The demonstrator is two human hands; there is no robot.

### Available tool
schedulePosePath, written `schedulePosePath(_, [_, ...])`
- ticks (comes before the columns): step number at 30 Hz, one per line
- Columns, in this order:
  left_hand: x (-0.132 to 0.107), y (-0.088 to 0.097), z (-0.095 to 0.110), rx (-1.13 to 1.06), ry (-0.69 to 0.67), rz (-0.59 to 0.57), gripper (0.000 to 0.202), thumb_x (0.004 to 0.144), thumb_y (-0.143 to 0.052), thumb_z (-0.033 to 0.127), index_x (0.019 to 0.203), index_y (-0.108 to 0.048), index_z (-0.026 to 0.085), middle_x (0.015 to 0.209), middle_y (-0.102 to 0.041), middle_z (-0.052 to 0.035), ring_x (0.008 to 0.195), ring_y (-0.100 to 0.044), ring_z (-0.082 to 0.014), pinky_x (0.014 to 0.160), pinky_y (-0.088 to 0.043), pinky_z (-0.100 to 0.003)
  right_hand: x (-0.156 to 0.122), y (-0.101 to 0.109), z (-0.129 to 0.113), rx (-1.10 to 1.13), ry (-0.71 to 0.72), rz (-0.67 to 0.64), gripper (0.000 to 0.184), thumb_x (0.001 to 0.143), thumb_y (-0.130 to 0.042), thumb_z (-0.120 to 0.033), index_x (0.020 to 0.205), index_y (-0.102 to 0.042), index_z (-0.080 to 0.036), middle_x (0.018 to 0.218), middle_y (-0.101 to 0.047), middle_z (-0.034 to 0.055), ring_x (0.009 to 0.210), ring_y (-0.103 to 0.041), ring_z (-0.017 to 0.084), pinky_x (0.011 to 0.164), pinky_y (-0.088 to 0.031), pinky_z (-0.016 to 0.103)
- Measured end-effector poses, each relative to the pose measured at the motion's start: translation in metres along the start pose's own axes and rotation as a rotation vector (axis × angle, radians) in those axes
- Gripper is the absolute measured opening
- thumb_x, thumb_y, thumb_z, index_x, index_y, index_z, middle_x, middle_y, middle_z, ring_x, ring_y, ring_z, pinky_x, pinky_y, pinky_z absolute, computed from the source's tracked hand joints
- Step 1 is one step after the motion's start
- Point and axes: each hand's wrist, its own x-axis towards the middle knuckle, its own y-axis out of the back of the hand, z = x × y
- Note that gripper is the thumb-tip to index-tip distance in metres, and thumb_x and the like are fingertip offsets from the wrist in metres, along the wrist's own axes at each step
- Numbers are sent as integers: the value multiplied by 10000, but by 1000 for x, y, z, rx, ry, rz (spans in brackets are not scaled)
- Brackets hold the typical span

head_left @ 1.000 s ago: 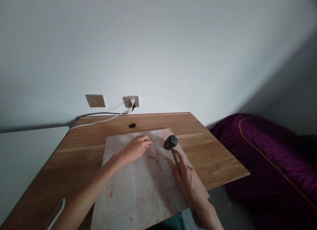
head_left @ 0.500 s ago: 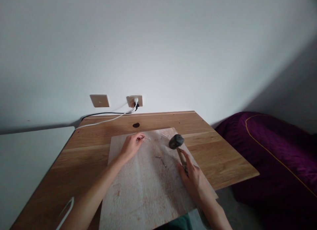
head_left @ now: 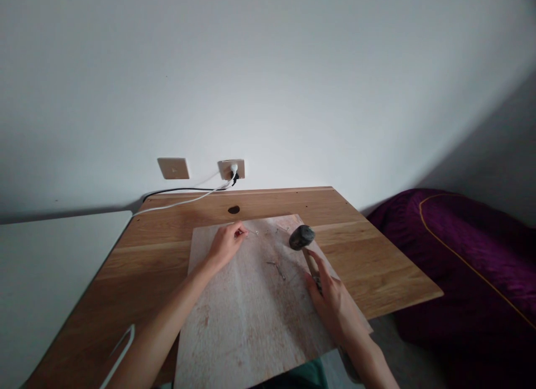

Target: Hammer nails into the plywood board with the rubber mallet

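Note:
My left hand (head_left: 227, 245) is over the far left part of a pale, worn wooden board (head_left: 226, 316). Its thumb and fingers pinch a thin metal nail (head_left: 253, 231), whose shiny end points right, close to the board. In my right hand (head_left: 333, 302) is a mallet with a dark, rounded head (head_left: 301, 237) and a light wooden handle. The mallet is at the board's right side, head toward the wall. Between the hands lie a few loose nails (head_left: 280, 270). A tiny metal piece (head_left: 277, 230) is near the mallet head.
The board rests on a wooden table (head_left: 372, 255) against a white wall. Cables (head_left: 184, 202) run along the back to a wall socket (head_left: 231, 169). A white panel (head_left: 54, 272) stands at the left, a purple cover (head_left: 469, 266) at the right.
The whole scene has shifted slightly to the right in the view. Both hands and the mallet keep nearly the same places over the board.

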Motion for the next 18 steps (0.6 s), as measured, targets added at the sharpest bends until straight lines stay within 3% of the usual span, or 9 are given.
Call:
schedulePosePath(7, [1, -2, -4, 1, 11, 14, 108, 888, -661, 128, 806, -676, 196, 838, -770, -18, 770, -706, -164, 747, -507, -252, 0, 5, -4, 7, -42, -64, 570, 1035, -344, -384, 1563, -408, -178, 1299, -726, 202, 1140, -734, 316, 976, -554, 482])
schedulePosePath(18, [1, -1, -2, 14, 11, 26, 116, 854, -685, 103, 791, -674, 199, 788, -748, 1, 737, -688, -157, 731, -487, -244, 0, -2, 2, -22, -18, -8, 573, 1027, -357, -411, 1548, -439, -187, 1273, -740, 199, 1081, -757, 316, 902, -586, 448])
